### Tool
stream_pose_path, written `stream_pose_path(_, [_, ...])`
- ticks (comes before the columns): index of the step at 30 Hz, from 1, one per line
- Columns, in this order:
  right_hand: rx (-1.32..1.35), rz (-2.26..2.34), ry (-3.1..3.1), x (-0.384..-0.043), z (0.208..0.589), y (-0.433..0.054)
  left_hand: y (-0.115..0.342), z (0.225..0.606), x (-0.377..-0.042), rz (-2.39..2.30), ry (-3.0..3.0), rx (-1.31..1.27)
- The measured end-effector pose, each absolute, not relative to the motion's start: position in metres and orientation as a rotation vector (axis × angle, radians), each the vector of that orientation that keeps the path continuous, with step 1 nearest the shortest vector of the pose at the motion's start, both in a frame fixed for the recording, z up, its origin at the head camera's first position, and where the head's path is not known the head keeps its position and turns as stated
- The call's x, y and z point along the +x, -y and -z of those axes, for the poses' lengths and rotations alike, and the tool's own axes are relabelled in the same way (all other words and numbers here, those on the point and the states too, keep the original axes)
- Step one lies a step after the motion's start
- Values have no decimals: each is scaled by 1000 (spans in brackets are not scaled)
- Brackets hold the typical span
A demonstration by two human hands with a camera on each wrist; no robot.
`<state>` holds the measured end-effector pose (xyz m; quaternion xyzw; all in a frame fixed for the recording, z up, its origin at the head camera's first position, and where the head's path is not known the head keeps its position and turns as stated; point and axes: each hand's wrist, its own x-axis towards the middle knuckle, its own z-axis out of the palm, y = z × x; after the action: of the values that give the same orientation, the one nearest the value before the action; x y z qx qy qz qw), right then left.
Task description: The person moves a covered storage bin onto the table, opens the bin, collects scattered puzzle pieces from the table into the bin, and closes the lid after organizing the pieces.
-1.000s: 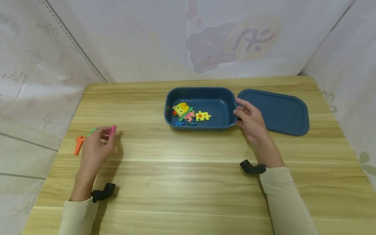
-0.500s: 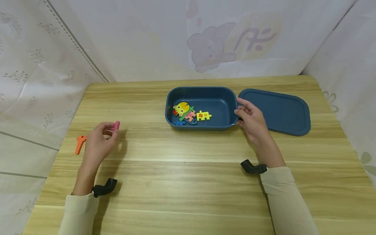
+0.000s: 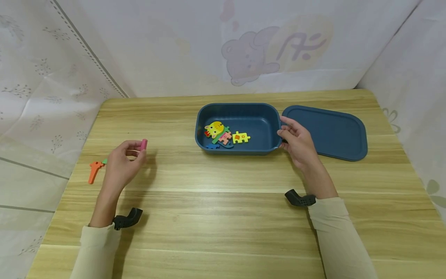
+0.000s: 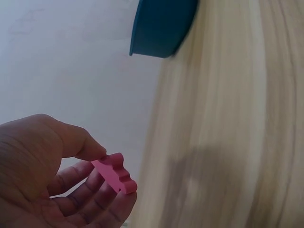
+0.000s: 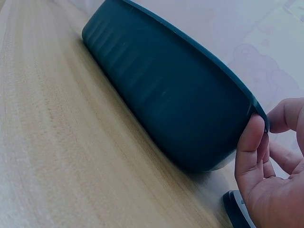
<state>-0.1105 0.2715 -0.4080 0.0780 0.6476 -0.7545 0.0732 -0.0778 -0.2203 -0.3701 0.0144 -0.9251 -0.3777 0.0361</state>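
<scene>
Between thumb and fingertips my left hand (image 3: 123, 162) pinches a pink puzzle piece (image 4: 115, 175) with a wavy edge, held above the table left of the box. My right hand (image 3: 297, 145) grips the right end of a dark blue box (image 3: 244, 152) at its rim; the right wrist view has the fingers (image 5: 250, 147) against that end. Inside the box lie several puzzle pieces: a yellow animal head (image 3: 216, 128), a yellow piece (image 3: 240, 137) with an orange patch, a pink one (image 3: 225, 138) and a blue one (image 3: 213, 146).
An orange puzzle piece (image 3: 94, 172) lies on the table at the left, beside a green piece (image 3: 104, 161) partly hidden by my left hand. The dark blue lid (image 3: 334, 133) lies right of the box. Patterned cloth hangs behind the wooden table (image 3: 209, 221).
My left hand has moved a little right and away from me, carrying the pink puzzle piece off from the orange and green ones. My right hand stays on the box.
</scene>
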Motion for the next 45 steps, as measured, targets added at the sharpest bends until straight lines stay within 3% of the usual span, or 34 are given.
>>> stream_pose_path(45, [236, 2250, -1950, -110, 407, -272, 196, 358, -97, 1369, 2776, 41])
